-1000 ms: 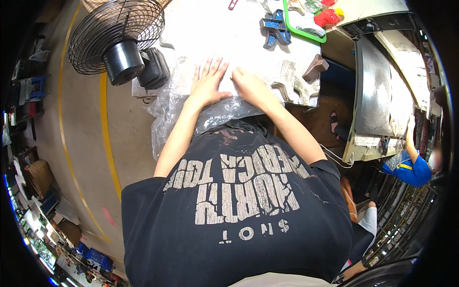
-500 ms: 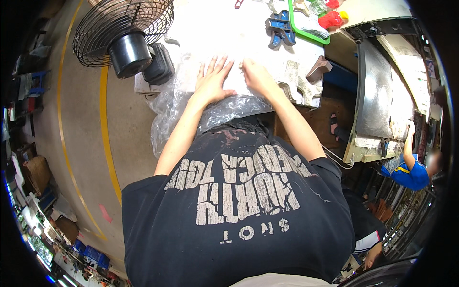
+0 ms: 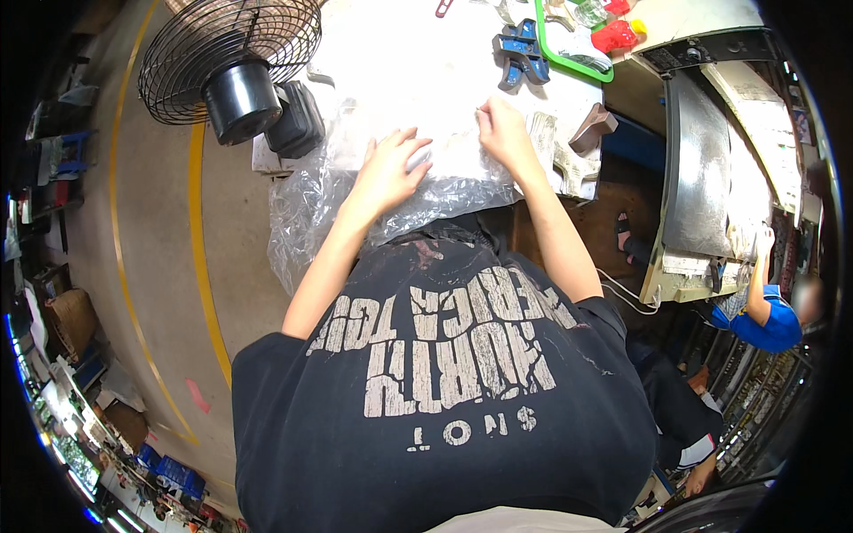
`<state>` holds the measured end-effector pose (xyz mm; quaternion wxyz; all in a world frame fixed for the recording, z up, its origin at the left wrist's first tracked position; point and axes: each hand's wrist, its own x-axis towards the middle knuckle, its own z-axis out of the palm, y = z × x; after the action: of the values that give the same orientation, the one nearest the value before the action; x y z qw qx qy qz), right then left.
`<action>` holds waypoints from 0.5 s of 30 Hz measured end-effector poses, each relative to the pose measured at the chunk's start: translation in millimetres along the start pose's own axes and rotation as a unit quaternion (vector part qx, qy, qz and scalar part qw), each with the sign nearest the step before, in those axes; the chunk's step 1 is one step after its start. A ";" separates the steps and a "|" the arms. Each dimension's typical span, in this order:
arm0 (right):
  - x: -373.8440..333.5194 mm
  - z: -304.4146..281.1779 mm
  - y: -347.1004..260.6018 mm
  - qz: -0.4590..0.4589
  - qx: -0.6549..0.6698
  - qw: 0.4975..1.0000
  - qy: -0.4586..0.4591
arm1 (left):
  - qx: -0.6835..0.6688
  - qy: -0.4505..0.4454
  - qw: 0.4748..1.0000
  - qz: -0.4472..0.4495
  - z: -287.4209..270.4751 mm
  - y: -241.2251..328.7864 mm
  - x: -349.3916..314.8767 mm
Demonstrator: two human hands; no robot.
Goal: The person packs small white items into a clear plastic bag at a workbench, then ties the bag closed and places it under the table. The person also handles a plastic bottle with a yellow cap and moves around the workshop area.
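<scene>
My left hand (image 3: 389, 171) rests over clear plastic film (image 3: 426, 194) along the near edge of a bright white work surface (image 3: 400, 62). Its fingers are apart and slightly bent, with nothing visible in them. To the right, my right hand (image 3: 505, 135) is closed, thumb and fingertips together, over the same white surface. Whatever those fingers pinch, if anything, is too small or hidden to name. Crumpled film hangs over the near edge and down the left corner. Glare washes out much of the surface.
A black fan (image 3: 240, 93) stands at the left corner. Beyond my right hand lie blue clamp-like pieces (image 3: 522, 55), a green-rimmed tray (image 3: 582, 74) holding a red bottle (image 3: 615, 37), and a brown block (image 3: 593, 131). A person in blue (image 3: 769, 320) works at the right.
My left hand has drawn back toward me, its fingers less spread. My right hand has moved to the right and slightly away from me. The hanging film has shifted left.
</scene>
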<state>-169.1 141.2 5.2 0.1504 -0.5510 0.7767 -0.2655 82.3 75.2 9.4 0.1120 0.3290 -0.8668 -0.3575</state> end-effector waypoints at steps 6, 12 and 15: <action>-26.6 -28.6 17.4 0.062 0.259 0.960 0.082 | 0.147 0.286 0.936 -0.147 -85.1 20.6 -101.0; -40.5 -48.4 0.9 0.163 0.562 0.811 0.004 | -0.114 0.107 0.882 -0.444 -121.7 -5.0 -160.6; -43.5 -51.8 -10.1 0.167 0.647 0.744 0.004 | -0.290 0.098 0.883 -0.355 -132.7 17.0 -158.0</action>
<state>-173.4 192.1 50.6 0.5093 -0.1822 0.4990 -0.6771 250.8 114.5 123.2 0.1523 0.6009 -0.5343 -0.5746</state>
